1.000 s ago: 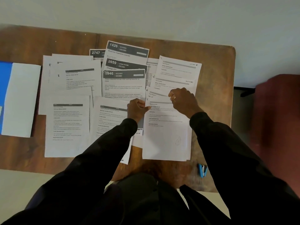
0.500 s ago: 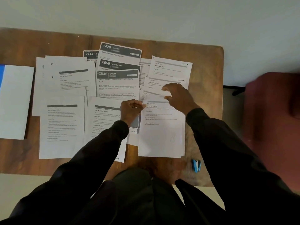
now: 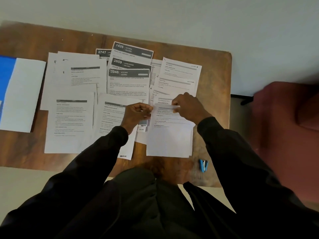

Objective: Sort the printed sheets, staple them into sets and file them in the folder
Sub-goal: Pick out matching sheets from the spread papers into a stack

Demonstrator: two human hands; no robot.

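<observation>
Wooden table (image 3: 215,80) strewn with printed sheets (image 3: 72,121): left hand (image 3: 137,113) and right hand (image 3: 188,107) pinch one sheet's (image 3: 170,135) top edge.

Printed sheets (image 3: 74,121) overlapping flat on table, blue stapler (image 3: 203,165) nearby

Viewpoint: your head camera, above the wooden table (image 3: 214,69).
Facing: forward and steeply down.
Nearness: close, both your sleeves filling the lower frame.
</observation>
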